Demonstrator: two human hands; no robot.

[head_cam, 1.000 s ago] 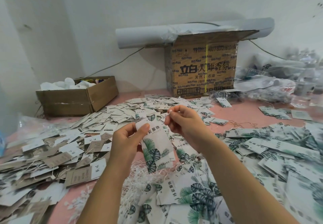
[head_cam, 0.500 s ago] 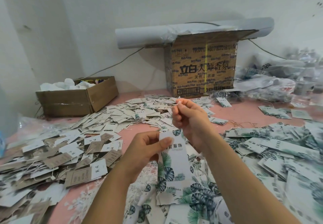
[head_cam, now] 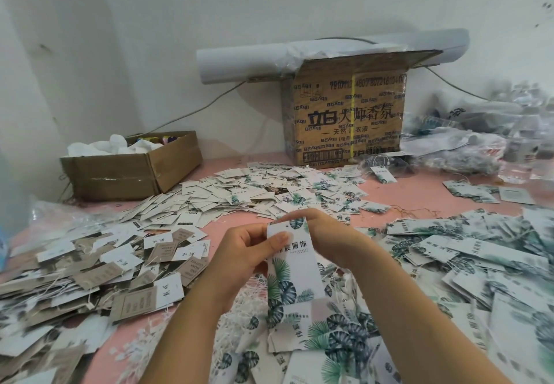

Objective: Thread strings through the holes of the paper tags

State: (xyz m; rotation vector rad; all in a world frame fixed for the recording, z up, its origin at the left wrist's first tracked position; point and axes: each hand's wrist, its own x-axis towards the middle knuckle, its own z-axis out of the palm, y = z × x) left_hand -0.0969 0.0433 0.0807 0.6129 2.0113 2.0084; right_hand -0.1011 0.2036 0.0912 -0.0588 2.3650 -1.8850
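One tag [head_cam: 295, 267] matters here, and you hold it up at the centre of the view, above the tabletop [head_cam: 404, 195]. Its long axis runs from 12 o'clock to 6 o'clock. The hole, I judge, is at the 12 o'clock end, though it is too small to make out.

Your left hand [head_cam: 245, 252] comes in from 9 o'clock. Its grip is closed on the tag, with the thumb pressed on the printed face near the top. Your right hand [head_cam: 329, 234] sits at 2 o'clock of the tag, nearer that top end. Its fingertips are hidden behind the card, so I cannot tell whether that grip pinches the tag, a string or nothing.

The loose strings [head_cam: 248, 308] lie on the tabletop at 7 o'clock, under your left wrist. By my reading the threading falls to your right hand, while the left steadies the card.
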